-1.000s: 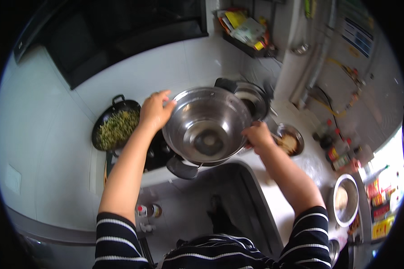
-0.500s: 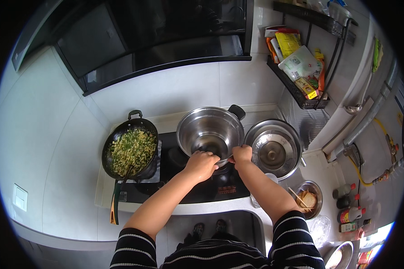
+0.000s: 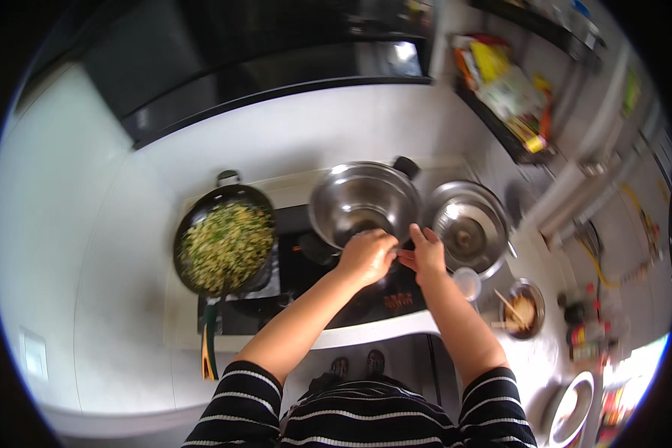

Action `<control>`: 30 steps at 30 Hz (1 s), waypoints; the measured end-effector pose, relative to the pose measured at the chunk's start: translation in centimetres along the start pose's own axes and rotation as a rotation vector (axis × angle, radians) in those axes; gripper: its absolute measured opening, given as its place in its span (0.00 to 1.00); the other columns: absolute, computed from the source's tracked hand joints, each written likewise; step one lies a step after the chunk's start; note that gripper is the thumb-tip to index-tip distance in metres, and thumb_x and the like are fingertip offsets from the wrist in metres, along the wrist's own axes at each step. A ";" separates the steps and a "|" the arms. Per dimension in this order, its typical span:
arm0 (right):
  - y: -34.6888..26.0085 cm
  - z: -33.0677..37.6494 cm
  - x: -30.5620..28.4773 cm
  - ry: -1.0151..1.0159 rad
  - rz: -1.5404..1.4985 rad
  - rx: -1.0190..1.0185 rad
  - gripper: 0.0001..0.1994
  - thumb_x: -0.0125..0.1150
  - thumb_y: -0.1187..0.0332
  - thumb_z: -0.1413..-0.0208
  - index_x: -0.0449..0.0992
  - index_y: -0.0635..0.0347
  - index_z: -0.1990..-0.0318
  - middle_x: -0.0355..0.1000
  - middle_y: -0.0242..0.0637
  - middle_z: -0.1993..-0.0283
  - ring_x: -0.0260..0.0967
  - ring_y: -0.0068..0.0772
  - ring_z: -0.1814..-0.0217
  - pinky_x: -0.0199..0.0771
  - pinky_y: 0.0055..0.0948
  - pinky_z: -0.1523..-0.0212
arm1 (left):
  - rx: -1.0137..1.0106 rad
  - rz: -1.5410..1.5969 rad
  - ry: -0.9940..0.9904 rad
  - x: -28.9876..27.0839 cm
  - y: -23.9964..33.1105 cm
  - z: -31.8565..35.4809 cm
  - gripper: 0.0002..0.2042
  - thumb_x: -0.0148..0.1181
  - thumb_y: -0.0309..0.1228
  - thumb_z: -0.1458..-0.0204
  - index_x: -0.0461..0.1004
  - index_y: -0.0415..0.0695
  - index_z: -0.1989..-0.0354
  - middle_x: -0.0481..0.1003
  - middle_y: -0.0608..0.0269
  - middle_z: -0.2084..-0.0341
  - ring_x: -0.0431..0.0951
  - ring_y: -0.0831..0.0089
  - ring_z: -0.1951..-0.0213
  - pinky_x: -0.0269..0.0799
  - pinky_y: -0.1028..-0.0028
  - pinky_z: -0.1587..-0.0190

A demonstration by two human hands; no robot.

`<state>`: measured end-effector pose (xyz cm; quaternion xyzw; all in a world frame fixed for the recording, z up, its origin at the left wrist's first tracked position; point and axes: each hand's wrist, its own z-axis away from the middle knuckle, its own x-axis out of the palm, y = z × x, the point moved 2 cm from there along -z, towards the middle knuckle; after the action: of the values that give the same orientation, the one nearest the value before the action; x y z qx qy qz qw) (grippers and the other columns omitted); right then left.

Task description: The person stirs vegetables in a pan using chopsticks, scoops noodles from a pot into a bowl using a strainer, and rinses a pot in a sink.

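Note:
A deep stainless steel pot [image 3: 334, 196] with a black handle stands in the middle of the black cooktop. At its near rim my left hand [image 3: 367, 257] is closed, fingers curled; what they grip, if anything, is hidden. Just right of it, beside the rim, my right hand [image 3: 428, 257] is open, with several fingers stretched out and apart. To the right sits a wide steel basin [image 3: 493, 257] with a shallower steel vessel [image 3: 467, 216] inside. On the left, a black wok [image 3: 178, 261] holds chopped green and yellow food [image 3: 228, 243]; a spatula handle [image 3: 210, 340] sticks out toward me.
A clear plastic cup [image 3: 467, 282] and a steel bowl [image 3: 539, 317] with chopsticks stand at the right. Several bottles [image 3: 586, 328] line the right wall. A black rack [image 3: 493, 123] with packets hangs at upper right. A dark range hood [image 3: 276, 71] overhangs the back.
My right hand has opened from a fist and its fingers have stretched out. My left hand's fingers have curled in more. The whole view has shifted and blurred slightly.

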<state>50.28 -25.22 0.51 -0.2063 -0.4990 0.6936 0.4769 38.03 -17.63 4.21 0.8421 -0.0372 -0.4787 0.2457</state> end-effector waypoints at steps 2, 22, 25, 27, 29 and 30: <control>1.3 2.4 -2.6 0.077 -0.133 -0.109 0.22 0.57 0.63 0.45 0.62 0.63 0.46 0.67 0.41 0.56 0.70 0.27 0.76 0.71 0.23 0.78 | 0.060 0.184 0.147 0.8 2.2 -0.6 0.06 0.61 0.26 0.58 0.73 0.43 0.71 0.73 0.56 0.74 0.75 0.58 0.69 0.71 0.64 0.65; 26.7 48.7 -45.5 1.129 -0.372 -0.042 0.09 0.56 0.67 0.45 0.74 0.64 0.68 0.72 0.32 0.74 0.70 0.19 0.78 0.68 0.17 0.79 | -0.613 0.873 -1.267 32.2 42.7 26.1 0.18 0.53 0.31 0.46 0.62 0.38 0.49 0.65 0.58 0.55 0.70 0.72 0.64 0.72 0.73 0.66; 27.6 51.5 -49.4 1.118 -0.407 -0.026 0.08 0.56 0.67 0.45 0.74 0.64 0.68 0.72 0.31 0.74 0.70 0.18 0.78 0.68 0.16 0.80 | -0.815 0.743 -1.332 36.7 45.9 28.6 0.16 0.49 0.29 0.46 0.62 0.37 0.50 0.67 0.54 0.56 0.72 0.66 0.65 0.74 0.66 0.66; 27.2 52.7 -51.5 1.079 -0.398 -0.026 0.08 0.56 0.67 0.45 0.74 0.64 0.68 0.72 0.31 0.74 0.70 0.18 0.78 0.68 0.16 0.80 | -0.867 0.871 -1.351 39.2 45.8 29.7 0.17 0.49 0.28 0.47 0.61 0.36 0.50 0.68 0.52 0.58 0.74 0.63 0.66 0.74 0.64 0.68; 26.5 53.7 -53.3 1.078 -0.398 -0.032 0.08 0.56 0.67 0.45 0.74 0.64 0.69 0.72 0.31 0.74 0.70 0.18 0.78 0.68 0.16 0.79 | -0.855 0.920 -1.267 39.8 45.9 30.0 0.16 0.46 0.26 0.48 0.63 0.34 0.52 0.72 0.50 0.63 0.77 0.61 0.69 0.75 0.64 0.71; 26.1 54.1 -54.3 1.084 -0.393 -0.046 0.08 0.56 0.67 0.45 0.74 0.64 0.69 0.72 0.31 0.74 0.70 0.18 0.78 0.68 0.16 0.79 | -0.812 0.888 -1.230 39.3 46.5 29.7 0.15 0.46 0.26 0.49 0.64 0.34 0.53 0.73 0.50 0.64 0.77 0.62 0.69 0.75 0.65 0.71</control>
<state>22.08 -100.32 -10.47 -0.4458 -0.2275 0.3761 0.7798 42.73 -81.33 -18.42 0.1873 -0.3156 -0.6858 0.6285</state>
